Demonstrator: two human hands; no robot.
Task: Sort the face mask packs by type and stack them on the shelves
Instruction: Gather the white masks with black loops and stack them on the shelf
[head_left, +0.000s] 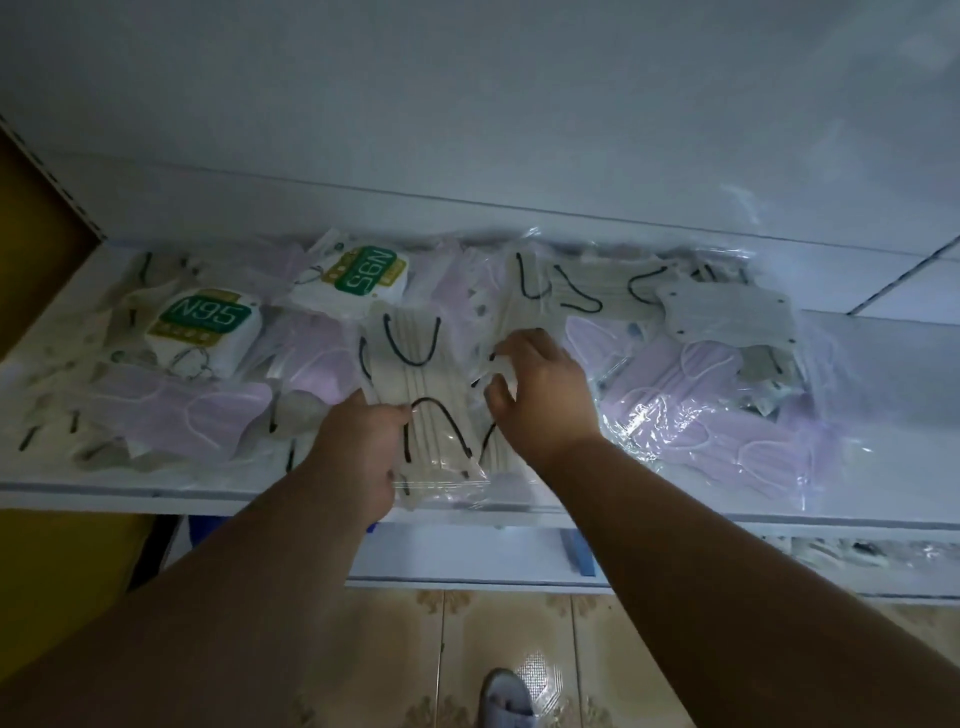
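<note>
Face mask packs lie jumbled across the white shelf (156, 491) in front of me, and the beige pack with black ear loops (415, 395) sits between my two hands near the shelf's front edge. My left hand (358, 457) grips its near left corner, thumb on top and fingers curled round the edge. My right hand (540, 395) is just to the right of that pack, fingers bent down and pinching the clear wrapper of a neighbouring beige pack (498, 364). Beyond my right hand more beige packs (576, 291) lie against the back wall, with a grey mask pack (727, 312) further right. Lilac packs (691, 410) spread out to the right of my right hand, and another lilac pack (171, 410) lies left of my left hand. Two white N95 packs with green labels sit beyond my left hand, one nearer (208, 327) and one further back (358, 280). Below my arms is tiled floor (415, 649) and my grey slipper (506, 696).
</note>
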